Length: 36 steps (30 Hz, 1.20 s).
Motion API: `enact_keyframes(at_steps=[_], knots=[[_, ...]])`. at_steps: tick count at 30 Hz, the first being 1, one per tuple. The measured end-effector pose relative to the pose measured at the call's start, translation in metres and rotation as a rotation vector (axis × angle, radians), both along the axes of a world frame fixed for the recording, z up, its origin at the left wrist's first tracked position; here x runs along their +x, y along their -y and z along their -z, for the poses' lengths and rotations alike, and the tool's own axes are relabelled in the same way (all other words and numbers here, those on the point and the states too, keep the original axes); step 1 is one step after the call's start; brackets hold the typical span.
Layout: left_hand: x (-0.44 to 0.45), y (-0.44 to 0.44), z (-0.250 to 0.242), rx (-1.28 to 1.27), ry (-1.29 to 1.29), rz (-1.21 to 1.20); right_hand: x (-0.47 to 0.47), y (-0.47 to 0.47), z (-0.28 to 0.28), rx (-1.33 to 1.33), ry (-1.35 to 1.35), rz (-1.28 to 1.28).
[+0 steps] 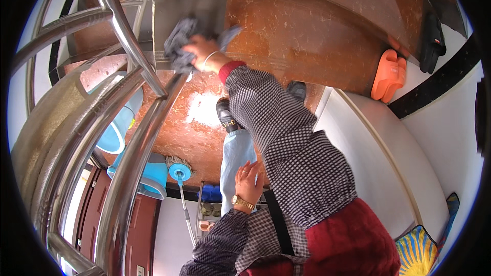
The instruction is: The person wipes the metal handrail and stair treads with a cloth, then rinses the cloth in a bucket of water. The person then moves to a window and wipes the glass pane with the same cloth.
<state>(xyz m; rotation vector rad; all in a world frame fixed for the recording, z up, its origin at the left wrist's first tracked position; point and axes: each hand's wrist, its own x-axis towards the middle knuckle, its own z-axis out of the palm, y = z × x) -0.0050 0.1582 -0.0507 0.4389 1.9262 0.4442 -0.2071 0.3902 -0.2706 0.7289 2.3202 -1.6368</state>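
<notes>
My right hand [202, 54] grips a crumpled grey cloth [177, 46] against a stair step. The cloth lies over the dark tile band [190, 7] near the step's railing-side end, and hand and cloth are blurred. Beside it is the brown marbled tile [276, 30] of the same step; a loose end of cloth reaches onto it. My left hand [248, 184], with a gold watch and a ring, is in front of my light-blue trouser leg [234, 149]. It holds nothing and its fingers are loosely spread; whether it touches the leg I cannot tell.
A stainless-steel railing [132, 153] runs along the left. Beyond its bars are blue buckets [153, 176] and a mop [179, 172] on a lower floor. Orange slippers [387, 74] and black slippers [432, 44] lie at the right end of steps. A shoe rack [199, 214] stands below.
</notes>
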Motion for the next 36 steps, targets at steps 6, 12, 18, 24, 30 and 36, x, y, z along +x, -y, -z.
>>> enact_keyframes(at_steps=[6, 12, 18, 24, 30, 36], knots=[[-0.002, -0.008, -0.014, 0.081, -0.056, 0.026, 0.058, 0.027, -0.042, -0.535, -0.383, 0.532], [-0.005, -0.004, -0.01, 0.119, -0.038, 0.019, 0.229, -0.085, -0.004, 0.738, 0.358, 0.545], [0.002, 0.017, 0.005, 0.086, -0.067, -0.059, 0.112, -0.016, -0.016, 0.595, 0.2, 0.268], [0.008, 0.043, 0.031, 0.056, -0.135, -0.112, -0.099, 0.041, 0.012, 0.457, -0.054, 0.171], [0.028, 0.058, 0.051, 0.017, -0.079, -0.301, -0.146, 0.037, 0.013, -0.065, -0.627, 0.409], [-0.028, -0.003, 0.021, 0.082, -0.085, -0.202, 0.044, -0.019, 0.004, -0.078, -0.412, 0.731]])
